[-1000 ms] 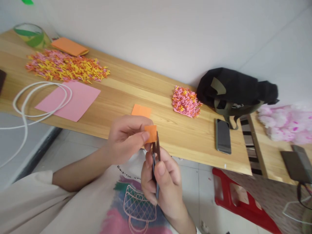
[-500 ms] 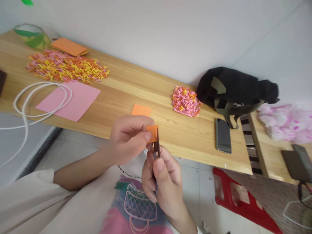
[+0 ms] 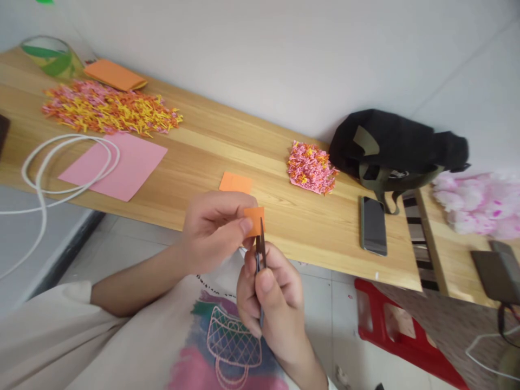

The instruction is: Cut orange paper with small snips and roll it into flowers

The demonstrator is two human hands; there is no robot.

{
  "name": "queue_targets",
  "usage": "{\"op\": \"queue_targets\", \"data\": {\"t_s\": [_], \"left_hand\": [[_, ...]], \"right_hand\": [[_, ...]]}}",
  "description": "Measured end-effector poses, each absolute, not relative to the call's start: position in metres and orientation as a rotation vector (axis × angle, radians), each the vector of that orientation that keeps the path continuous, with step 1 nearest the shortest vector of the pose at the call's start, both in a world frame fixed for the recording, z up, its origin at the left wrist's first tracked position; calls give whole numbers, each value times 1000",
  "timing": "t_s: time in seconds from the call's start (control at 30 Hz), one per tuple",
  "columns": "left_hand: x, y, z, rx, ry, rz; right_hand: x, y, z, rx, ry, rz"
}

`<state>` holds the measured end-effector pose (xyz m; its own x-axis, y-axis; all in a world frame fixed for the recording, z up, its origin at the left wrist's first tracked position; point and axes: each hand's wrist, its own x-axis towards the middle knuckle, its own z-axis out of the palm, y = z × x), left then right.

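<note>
A small piece of orange paper (image 3: 254, 221) is pinched between the thumb and fingers of my left hand (image 3: 217, 232). My right hand (image 3: 274, 303) is wrapped round a pair of scissors (image 3: 262, 246), whose dark blades point up at the paper's right edge. Much of the scissors' handles is hidden by my fingers. Just behind my left hand, another orange paper piece (image 3: 235, 182) lies on the wooden table (image 3: 211, 135). Farther back to the right sits a pink square (image 3: 312, 167) covered with small pink, orange and yellow paper bits.
At the left lie a long heap of paper bits (image 3: 114, 111), folded orange paper (image 3: 115, 75), a pink sheet (image 3: 134, 162) and a coiled white cable (image 3: 40, 179). A phone (image 3: 373, 226) and a black bag (image 3: 390, 141) are at the right. A red stool (image 3: 400, 336) stands below.
The scissors' blade tip sits slightly lower against the orange paper, and the blades are a little farther apart. Both hands stay nearly in place.
</note>
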<state>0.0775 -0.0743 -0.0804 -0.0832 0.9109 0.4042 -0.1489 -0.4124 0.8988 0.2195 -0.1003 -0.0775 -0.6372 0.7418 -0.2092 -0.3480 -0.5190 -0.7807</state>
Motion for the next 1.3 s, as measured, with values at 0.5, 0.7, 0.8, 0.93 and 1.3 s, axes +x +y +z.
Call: {"op": "queue_targets", "data": {"t_s": [0.5,0.7,0.8,0.93,1.3], "left_hand": [[77,-75,-79,1377,929,1607],[77,-75,-80,1343,910,1593],[76,-75,-80,1316,869,1579],[77,-75,-79,1306,869,1603],[78,-75,-78,1359,875,1597]], "right_hand": [[220,-101,-77,-756,-982,2183],[219,-101,-77,-790,-1000,2159],[219,-101,-77,-775,-994,2161],[221,-101,-77,-764,-994,2169],[219,-102,-78,-694,-924,2190]]}}
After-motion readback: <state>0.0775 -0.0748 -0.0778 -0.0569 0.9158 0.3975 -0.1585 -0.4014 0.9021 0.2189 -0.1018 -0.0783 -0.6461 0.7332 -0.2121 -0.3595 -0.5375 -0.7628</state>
